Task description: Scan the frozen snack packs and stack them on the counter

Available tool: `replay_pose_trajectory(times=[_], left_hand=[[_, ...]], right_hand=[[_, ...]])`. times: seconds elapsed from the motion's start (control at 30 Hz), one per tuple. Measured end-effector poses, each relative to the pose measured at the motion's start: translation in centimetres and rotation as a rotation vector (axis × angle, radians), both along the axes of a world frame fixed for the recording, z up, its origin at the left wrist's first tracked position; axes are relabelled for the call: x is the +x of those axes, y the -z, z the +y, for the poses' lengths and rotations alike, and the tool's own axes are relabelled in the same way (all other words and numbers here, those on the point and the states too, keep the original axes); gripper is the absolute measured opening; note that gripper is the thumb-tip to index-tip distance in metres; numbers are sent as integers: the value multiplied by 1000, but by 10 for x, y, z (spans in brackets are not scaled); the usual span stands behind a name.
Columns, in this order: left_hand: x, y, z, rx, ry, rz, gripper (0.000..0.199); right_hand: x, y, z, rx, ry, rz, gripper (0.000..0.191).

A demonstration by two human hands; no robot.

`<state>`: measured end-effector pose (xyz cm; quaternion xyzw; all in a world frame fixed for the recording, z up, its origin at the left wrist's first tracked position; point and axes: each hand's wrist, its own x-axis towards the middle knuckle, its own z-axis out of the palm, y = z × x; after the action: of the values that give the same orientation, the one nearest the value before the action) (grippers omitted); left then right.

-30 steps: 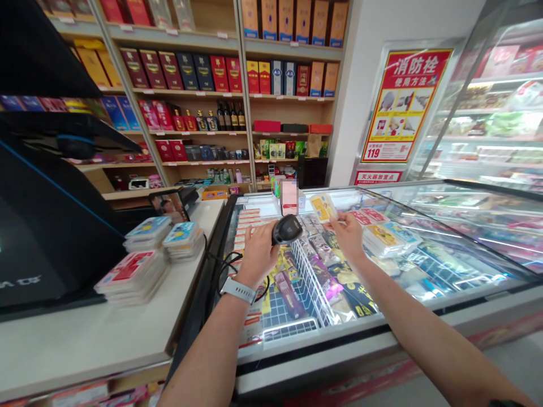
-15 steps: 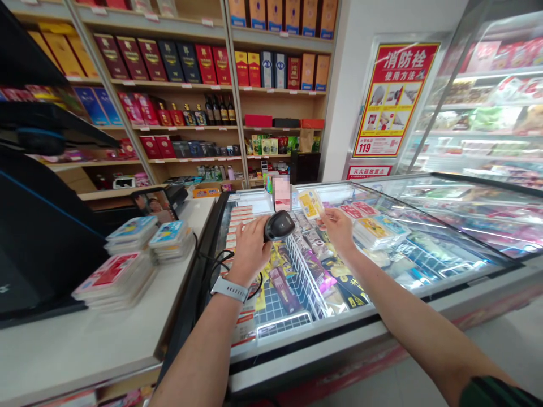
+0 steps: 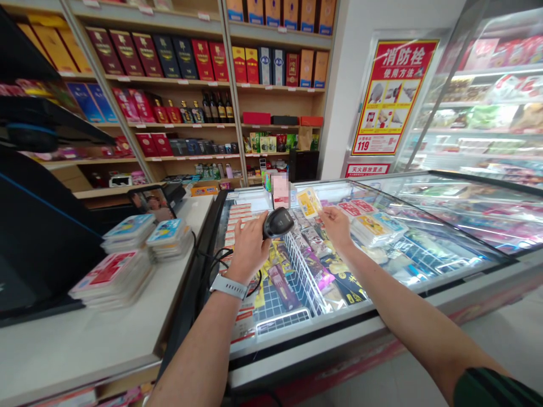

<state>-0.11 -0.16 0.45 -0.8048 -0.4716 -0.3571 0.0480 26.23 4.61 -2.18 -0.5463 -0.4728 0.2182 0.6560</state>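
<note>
The right hand (image 3: 337, 227) pinches the lower corner of a yellow packet (image 3: 308, 203) between thumb and fingertips, the other fingers curled in loosely; the packet tilts up in the air above the freezer (image 3: 339, 333), just beside a black handheld scanner (image 3: 278, 222) but apart from it. The left hand (image 3: 249, 247) holds the scanner, its fingers slightly spread and bent around the grip, the tips partly hidden behind the body; the scanner's head points toward the packet. A black cable (image 3: 217, 261) loops down from the left hand's side, past a white watch (image 3: 228, 286) on the left wrist, along the counter's edge; a dark green sleeve (image 3: 483, 390) shows on the right arm.

Under the hands lies the freezer's glass top, with colourful packets beneath it and a white wire divider (image 3: 303, 271) running between them; a pile of flat packets (image 3: 376, 229) sits to the right of the right hand, though whether on or under the glass cannot be told. A blurred pink item (image 3: 280, 191) stands at the freezer's far edge. To the left, stacks of flat packets (image 3: 111, 278) rest on a pale counter (image 3: 106, 345); beyond rise wooden shelves (image 3: 169, 124) of boxes and bottles, a red fire-hydrant poster (image 3: 394, 96), and a lit display fridge (image 3: 479, 118).
</note>
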Motion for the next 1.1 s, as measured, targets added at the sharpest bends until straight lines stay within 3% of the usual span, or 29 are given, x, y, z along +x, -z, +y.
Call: replay_pose_trajectory(times=[0.5,0.83,1.1], left_hand=[[0,0,2,-11,-5,39,62],[1,-9,-6,-5,-20,29,55],[1,-4,-4,-7,-8,31,60]], right_hand=[[1,1,1,-17,-17,-35,47],[0,1,0,-9,-14,-44,48],[-1,1,0,-3,-25,-29,48]])
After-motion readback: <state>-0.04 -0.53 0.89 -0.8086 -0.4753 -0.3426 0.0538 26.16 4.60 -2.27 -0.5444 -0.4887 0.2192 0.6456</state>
